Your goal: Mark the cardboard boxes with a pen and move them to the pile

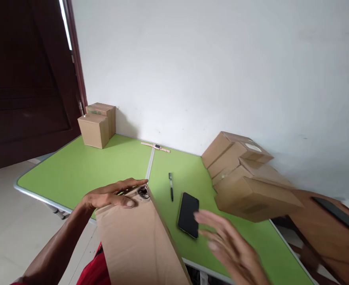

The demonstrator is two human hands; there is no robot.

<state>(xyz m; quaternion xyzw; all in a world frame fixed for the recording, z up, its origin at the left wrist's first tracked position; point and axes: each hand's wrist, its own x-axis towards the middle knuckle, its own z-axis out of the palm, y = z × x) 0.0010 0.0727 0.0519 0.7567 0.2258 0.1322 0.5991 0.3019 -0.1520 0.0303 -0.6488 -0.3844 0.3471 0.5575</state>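
Your left hand (112, 196) clasps far top edge of cardboard box (139, 241), thumb pressing; box at front edge of green table (73, 170). Hold it steady. Right hand (230, 245) spread, empty, beside phone (188, 214).

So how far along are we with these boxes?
Looks done: two small boxes stand closed far left on the table, and a pile of boxes lies on the right. In hand: the left hand grips the top edge of a cardboard box; the right hand hangs open beside the phone. Left: the pen lies untouched; that box's seal isn't visible.
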